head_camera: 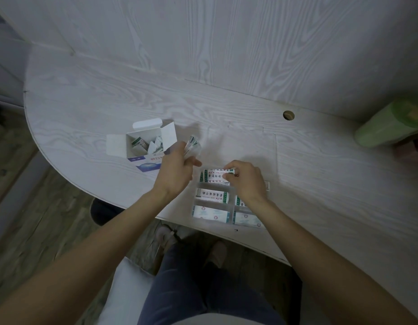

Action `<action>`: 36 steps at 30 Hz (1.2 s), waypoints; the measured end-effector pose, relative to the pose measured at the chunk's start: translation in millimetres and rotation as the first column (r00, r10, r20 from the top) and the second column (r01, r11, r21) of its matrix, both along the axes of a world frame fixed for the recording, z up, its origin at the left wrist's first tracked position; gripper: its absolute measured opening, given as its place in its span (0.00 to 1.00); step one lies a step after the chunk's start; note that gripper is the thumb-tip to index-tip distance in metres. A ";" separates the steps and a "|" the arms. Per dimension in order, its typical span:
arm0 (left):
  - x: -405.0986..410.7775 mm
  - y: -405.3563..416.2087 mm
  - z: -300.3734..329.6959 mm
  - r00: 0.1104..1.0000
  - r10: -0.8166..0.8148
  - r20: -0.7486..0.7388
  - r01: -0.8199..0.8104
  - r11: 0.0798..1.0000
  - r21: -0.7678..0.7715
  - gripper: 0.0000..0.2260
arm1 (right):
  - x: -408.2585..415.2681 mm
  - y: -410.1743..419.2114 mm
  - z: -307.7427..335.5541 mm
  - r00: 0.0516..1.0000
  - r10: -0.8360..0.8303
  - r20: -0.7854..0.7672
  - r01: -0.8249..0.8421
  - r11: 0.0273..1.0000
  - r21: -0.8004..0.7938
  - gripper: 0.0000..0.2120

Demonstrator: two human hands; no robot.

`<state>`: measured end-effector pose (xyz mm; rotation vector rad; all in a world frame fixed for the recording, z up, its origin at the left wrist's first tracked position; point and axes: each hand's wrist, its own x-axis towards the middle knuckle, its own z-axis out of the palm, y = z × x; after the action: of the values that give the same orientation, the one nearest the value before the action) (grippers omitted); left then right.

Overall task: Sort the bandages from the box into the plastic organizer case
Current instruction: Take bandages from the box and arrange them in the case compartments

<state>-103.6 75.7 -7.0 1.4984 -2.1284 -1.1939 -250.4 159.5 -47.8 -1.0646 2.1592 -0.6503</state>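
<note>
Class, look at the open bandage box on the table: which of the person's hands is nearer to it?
Left. The left hand holds bandages just beside the box; the right hand is farther away, over the organizer case.

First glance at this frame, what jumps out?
Two bare hands meet mid-table: the right hand pinches a bandage over the far compartment of the clear plastic organizer case, which already holds bandages in other compartments. The left hand grips a small bunch of bandages beside the open box, which still has some inside.
</note>
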 end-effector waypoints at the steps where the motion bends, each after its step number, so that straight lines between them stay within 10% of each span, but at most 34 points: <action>1: 0.8 -0.4 -0.9 1.000 0.002 -0.003 -0.002 1.000 0.000 0.10 | 2.1 -1.5 1.0 0.999 0.019 -0.043 -0.018 1.000 0.015 0.09; 10: -2.2 -5.3 -21.4 0.988 -0.142 0.052 0.136 0.985 0.106 0.06 | 11.0 -5.8 -3.0 0.918 0.242 -0.316 -0.212 0.969 0.126 0.10; 23: -0.9 -6.4 -22.3 0.982 -0.183 0.049 0.175 0.975 0.138 0.05 | 7.5 -10.4 -0.9 0.900 0.335 -0.280 -0.291 0.938 0.187 0.12; 30: -6.7 -1.0 6.3 0.906 0.034 -0.421 0.192 0.855 0.481 0.11 | -0.9 -16.5 39.8 0.924 0.029 0.382 0.072 0.966 -0.247 0.05; 36: -12.5 0.0 20.7 0.874 0.119 -0.472 0.224 0.763 0.607 0.09 | -8.2 -18.8 50.0 0.899 -0.037 0.436 0.169 0.949 -0.267 0.03</action>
<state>-116.1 75.8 13.7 1.1461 -1.4755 -2.2209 -258.6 140.6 2.2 -0.8553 1.7749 -1.1761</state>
